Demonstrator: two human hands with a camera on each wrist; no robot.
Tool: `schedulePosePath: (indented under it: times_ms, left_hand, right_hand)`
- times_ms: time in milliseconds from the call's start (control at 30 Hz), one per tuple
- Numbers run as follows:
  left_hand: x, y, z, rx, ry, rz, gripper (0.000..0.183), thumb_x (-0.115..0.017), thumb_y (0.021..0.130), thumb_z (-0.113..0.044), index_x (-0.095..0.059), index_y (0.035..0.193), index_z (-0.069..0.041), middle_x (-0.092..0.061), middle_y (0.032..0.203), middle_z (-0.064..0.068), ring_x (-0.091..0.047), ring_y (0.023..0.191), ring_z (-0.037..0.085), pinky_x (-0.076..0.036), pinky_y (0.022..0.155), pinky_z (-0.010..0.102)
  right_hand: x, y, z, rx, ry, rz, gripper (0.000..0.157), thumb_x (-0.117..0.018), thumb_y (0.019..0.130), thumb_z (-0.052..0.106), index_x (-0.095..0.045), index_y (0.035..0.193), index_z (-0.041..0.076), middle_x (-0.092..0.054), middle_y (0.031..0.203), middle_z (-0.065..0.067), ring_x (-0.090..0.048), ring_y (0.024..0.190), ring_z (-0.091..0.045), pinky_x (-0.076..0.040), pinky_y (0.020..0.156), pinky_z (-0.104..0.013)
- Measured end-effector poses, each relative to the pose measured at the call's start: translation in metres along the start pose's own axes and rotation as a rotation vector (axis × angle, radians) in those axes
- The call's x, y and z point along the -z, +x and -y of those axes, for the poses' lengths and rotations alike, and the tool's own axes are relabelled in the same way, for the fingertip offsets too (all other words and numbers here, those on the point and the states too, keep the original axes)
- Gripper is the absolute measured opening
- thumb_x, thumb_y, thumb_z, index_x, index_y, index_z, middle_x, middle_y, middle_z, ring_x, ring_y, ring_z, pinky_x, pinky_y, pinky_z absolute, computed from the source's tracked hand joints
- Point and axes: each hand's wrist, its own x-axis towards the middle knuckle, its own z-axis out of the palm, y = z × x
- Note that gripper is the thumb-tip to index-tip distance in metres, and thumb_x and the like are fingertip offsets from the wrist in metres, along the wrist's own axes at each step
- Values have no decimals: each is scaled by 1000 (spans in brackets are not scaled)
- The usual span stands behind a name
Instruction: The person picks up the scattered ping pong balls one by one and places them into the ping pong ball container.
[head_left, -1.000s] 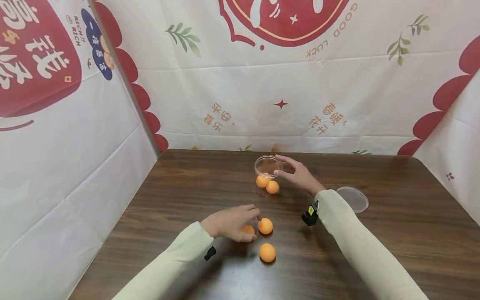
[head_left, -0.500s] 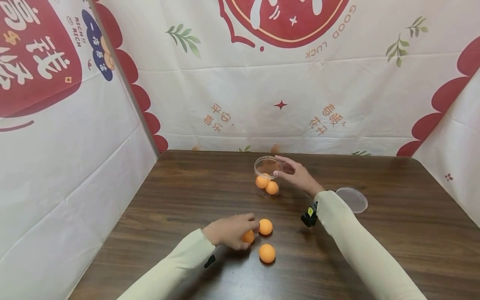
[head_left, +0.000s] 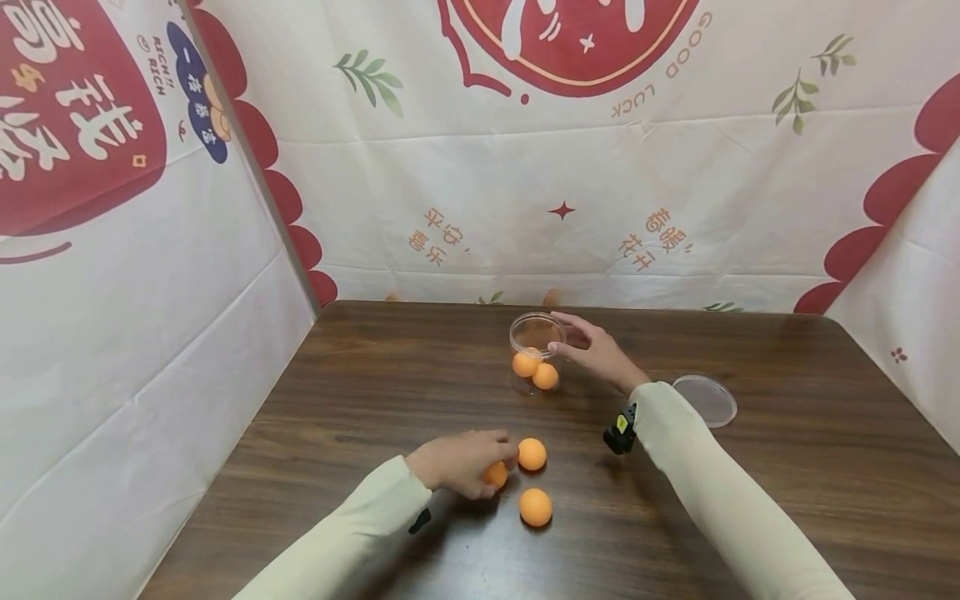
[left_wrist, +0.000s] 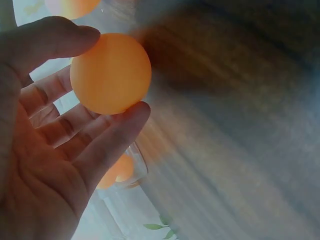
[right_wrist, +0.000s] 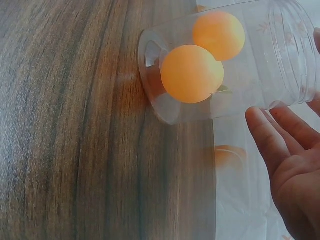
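Observation:
My left hand (head_left: 459, 464) pinches an orange ping-pong ball (left_wrist: 111, 74) between thumb and fingertips, low over the table. Two more ping-pong balls lie just to its right, one farther back (head_left: 532, 454) and one nearer (head_left: 536, 507). Toward the back of the table stands a clear plastic jar (right_wrist: 255, 65), upright and without its lid. Orange balls (right_wrist: 186, 75) are at the bottom of it. My right hand (head_left: 597, 354) holds the jar by its rim from the right side, with the thumb in front and fingers behind.
A round clear lid (head_left: 707, 400) lies flat on the dark wooden table (head_left: 360, 375), right of the jar and beside the right sleeve. Printed white cloth (head_left: 480, 183) hangs behind the table and along its left and right sides.
The left hand has come down slightly toward the near side, and its fingers have closed round the ball. The right hand and the jar stay where they were.

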Motion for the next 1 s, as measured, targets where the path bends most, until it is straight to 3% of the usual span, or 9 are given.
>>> schedulePosePath:
  times_ms: [267, 500, 600, 1000]
  left_hand:
    - [11, 10, 2, 6, 11, 9, 25, -73, 80, -16, -60, 102, -16, -50, 91, -7, -45, 71, 5, -39, 61, 15]
    - [16, 12, 16, 68, -55, 22, 23, -71, 83, -16, -59, 103, -16, -54, 97, -5, -54, 80, 10, -42, 64, 18]
    - [20, 13, 24, 94, -76, 6, 23, -70, 83, -14, -60, 103, -15, -55, 98, -4, -57, 84, 14, -43, 65, 20]
    - [26, 25, 52, 154, -131, -89, 22, -66, 85, -13, -60, 106, -12, -53, 99, 0, -47, 75, 12, -41, 64, 23]
  right_hand:
    - [4, -3, -4, -8, -22, -8, 66, -63, 92, 33, -34, 149, 16, -38, 149, -18, -40, 134, -38, -39, 104, -54]
    - [0, -1, -3, 1, -55, 1, 68, -62, 92, 37, -32, 150, 17, -38, 149, -19, -39, 135, -38, -38, 105, -54]
    - [-1, 1, 0, -5, -52, 0, 68, -63, 91, 39, -33, 149, 19, -39, 149, -17, -40, 135, -36, -39, 104, -53]
    - [-1, 0, 2, 0, -52, 1, 67, -62, 92, 34, -33, 149, 15, -38, 149, -19, -42, 133, -39, -46, 97, -51]
